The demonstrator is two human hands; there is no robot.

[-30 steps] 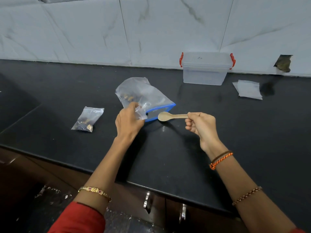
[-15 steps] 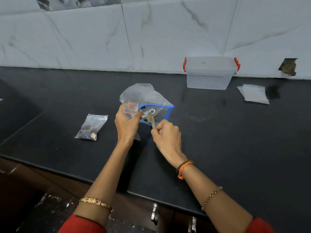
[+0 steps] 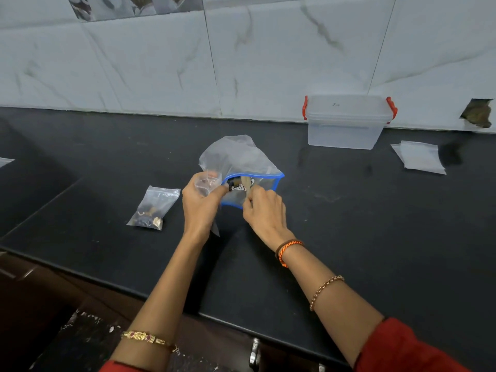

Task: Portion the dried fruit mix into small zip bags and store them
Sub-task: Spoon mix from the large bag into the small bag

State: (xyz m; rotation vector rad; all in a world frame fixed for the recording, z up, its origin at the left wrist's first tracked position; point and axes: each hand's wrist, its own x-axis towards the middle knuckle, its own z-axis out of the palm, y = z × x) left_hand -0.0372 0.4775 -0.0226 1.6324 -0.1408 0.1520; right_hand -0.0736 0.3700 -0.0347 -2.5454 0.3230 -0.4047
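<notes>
A large clear bag with a blue zip rim (image 3: 241, 159) lies mid-counter, its mouth open toward me, dried fruit dark inside. My right hand (image 3: 264, 213) grips a wooden spoon (image 3: 245, 183) whose bowl is inside the bag's mouth. My left hand (image 3: 200, 208) holds a small empty clear zip bag (image 3: 205, 182) at the left edge of that mouth and pinches the blue rim. A filled small zip bag (image 3: 151, 210) with dried fruit lies to the left on the counter.
A clear plastic box with red clips (image 3: 347, 122), lid on, stands at the back wall on the black counter (image 3: 375, 224). A stack of flat empty zip bags (image 3: 420, 157) lies right of it. The counter's front edge runs diagonally below my forearms.
My right hand swung the spoon from outside the bag to the left and pushed its bowl into the open mouth. My left hand lifted the small bag beside the rim.
</notes>
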